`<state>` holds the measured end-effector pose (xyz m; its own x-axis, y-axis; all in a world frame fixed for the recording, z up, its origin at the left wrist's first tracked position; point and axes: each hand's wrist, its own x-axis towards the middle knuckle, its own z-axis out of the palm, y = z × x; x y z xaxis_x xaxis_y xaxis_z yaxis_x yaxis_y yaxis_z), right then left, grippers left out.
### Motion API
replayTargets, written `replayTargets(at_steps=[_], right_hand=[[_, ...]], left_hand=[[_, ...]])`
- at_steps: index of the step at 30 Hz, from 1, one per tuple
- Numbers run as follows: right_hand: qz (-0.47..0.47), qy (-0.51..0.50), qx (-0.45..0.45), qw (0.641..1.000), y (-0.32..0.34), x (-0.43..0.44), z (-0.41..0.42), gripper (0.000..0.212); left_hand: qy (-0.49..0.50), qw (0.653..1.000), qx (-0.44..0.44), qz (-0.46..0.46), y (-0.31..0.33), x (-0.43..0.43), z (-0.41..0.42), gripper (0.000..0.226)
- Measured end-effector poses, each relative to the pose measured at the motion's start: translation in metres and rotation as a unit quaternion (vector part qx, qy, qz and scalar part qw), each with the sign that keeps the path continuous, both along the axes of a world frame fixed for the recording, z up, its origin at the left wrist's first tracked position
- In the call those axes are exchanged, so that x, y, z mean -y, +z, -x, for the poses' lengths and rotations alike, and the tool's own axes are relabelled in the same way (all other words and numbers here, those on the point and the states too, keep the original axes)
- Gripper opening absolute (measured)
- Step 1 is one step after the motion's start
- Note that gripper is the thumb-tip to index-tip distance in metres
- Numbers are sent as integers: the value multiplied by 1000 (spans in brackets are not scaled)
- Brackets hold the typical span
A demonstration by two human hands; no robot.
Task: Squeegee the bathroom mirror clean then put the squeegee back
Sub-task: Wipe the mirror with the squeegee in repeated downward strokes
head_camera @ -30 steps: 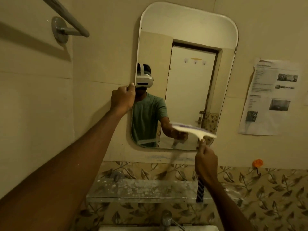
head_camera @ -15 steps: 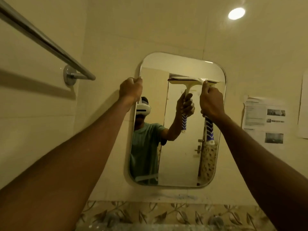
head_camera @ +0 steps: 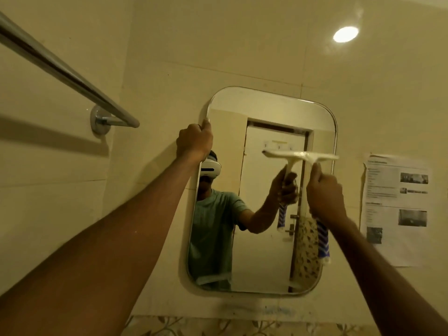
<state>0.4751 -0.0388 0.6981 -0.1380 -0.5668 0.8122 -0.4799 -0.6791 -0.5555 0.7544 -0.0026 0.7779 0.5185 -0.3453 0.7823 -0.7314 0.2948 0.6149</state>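
In the head view much is only half shown: both forearms run off the bottom corners, the leaf-patterned tile border (head_camera: 218, 327) is cut by the lower edge, and the print on the paper sheet (head_camera: 397, 209) taped to the wall at the right is too small to read. The left hand (head_camera: 194, 141) grips the upper left edge of the mirror (head_camera: 261, 251), its fingers curled round the rim so that their tips are hidden behind it. The right hand (head_camera: 326, 190) holds the squeegee (head_camera: 300, 156) against the right half of the glass. Its fingers are wrapped round the handle and cover its middle, so only the blue-and-white striped end shows below the fist. One finger reaches up the neck toward the pale blade, which lies level just above the hand, about a third of the way down the mirror, and looks smeared. A towel rail (head_camera: 68, 71) crosses the upper left, and a ceiling light (head_camera: 345, 34) glows at the upper right.
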Motion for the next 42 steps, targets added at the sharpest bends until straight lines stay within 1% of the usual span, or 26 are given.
replayTargets(at_steps=[2,3,5,7,10,12,15,19,21,22,24,26,28,30,32,35,37,40,42], right_hand=[[-16,-11,-9,1000,-17,0,4,56],[-23,-8,-15,1000,-12,-1,6,56],[-19,0,-23,1000,17,-3,9,56],[20,3,-37,999,59,-5,9,56],[55,-23,-61,996,113,-6,5,55],[51,-30,-60,996,124,-3,7,55],[25,-3,-42,999,93,2,16,54],[-33,-4,-6,999,11,7,24,58],[-51,-13,-9,999,-10,2,23,59],[-54,-14,-13,998,-10,-2,22,59],[-37,0,-14,999,8,-8,18,56],[19,21,-23,999,45,-13,10,57],[72,21,-64,995,88,-16,-2,59],[90,2,-117,989,120,-14,-8,59],[94,-19,-136,986,131,-7,-4,59],[79,-11,-115,990,108,6,15,56],[51,-10,-76,996,79,14,31,57],[1,-7,-24,1000,22,18,45,61],[-35,-6,-15,999,-23,15,45,64]], left_hand=[[2,1000,11,2,-1,2,0,53],[5,1000,17,3,-1,2,0,54],[18,999,29,1,-2,5,0,59],[30,999,40,12,-4,7,0,60],[42,997,55,32,-7,11,-3,53],[44,996,61,39,-9,12,-4,51],[45,996,58,49,-11,12,-4,52],[49,995,58,65,-14,15,0,57],[56,995,51,66,-14,13,2,61],[59,995,42,68,-13,11,4,63],[68,995,28,75,-13,10,6,67],[73,993,20,87,-14,10,8,68],[81,991,14,101,-15,12,10,65],[88,990,3,111,-18,11,12,63],[96,988,-1,120,-21,10,13,64],[88,988,-3,125,-23,8,15,64],[83,989,-4,123,-24,5,17,62],[81,990,-6,116,-24,3,19,60],[80,990,-8,113,-25,2,21,59]])
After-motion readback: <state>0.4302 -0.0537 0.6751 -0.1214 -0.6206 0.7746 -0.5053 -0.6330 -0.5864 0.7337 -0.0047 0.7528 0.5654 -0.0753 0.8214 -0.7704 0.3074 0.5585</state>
